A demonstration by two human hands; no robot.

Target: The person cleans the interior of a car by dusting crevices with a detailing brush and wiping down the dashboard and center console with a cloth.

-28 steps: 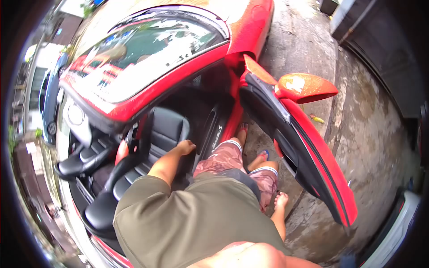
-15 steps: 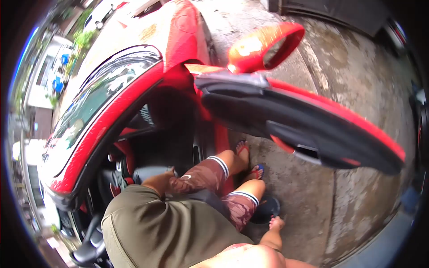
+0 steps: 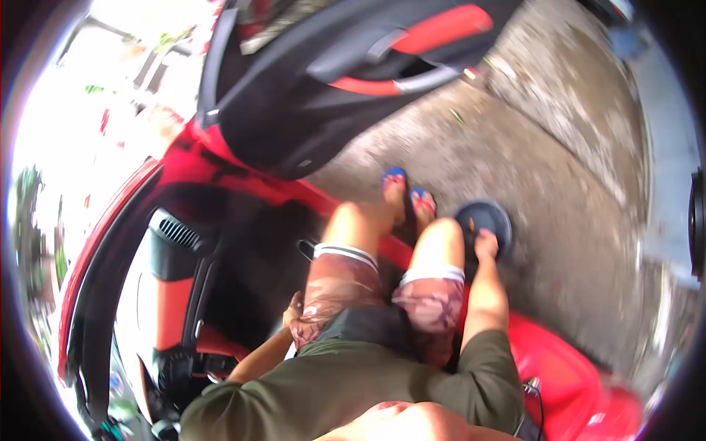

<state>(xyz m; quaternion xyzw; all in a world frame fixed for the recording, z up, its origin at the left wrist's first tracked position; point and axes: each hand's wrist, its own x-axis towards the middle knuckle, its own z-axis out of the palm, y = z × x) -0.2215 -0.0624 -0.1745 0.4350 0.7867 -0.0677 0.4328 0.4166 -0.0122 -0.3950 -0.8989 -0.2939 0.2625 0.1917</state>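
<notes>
My right hand [image 3: 485, 245] hangs down beside my right knee, over the near right part of a round dark bucket [image 3: 506, 220] on the ground. A small orange-brown streak shows just above the fingers; blur hides whether it is a fingertip or something held. My left hand [image 3: 293, 310] is low by my left thigh, against the patterned shorts [image 3: 342, 283]. Its fingers are partly hidden and blurred, so its grip is unclear. I sit sideways in the doorway of a red car, feet in blue and red flip-flops [image 3: 395, 173] on the ground.
The open car door [image 3: 294, 110], black with red trim, stands ahead of me. The red sill [image 3: 316, 197] runs under my legs. Dark cabin and dashboard vent [image 3: 179, 234] are at left. Concrete ground [image 3: 559, 272] lies to the right, with a pale wall beyond.
My view has swung round, so the door now fills the top and the mirror is out of sight. My right hand stays at the bucket; my left hand shows more beside my thigh.
</notes>
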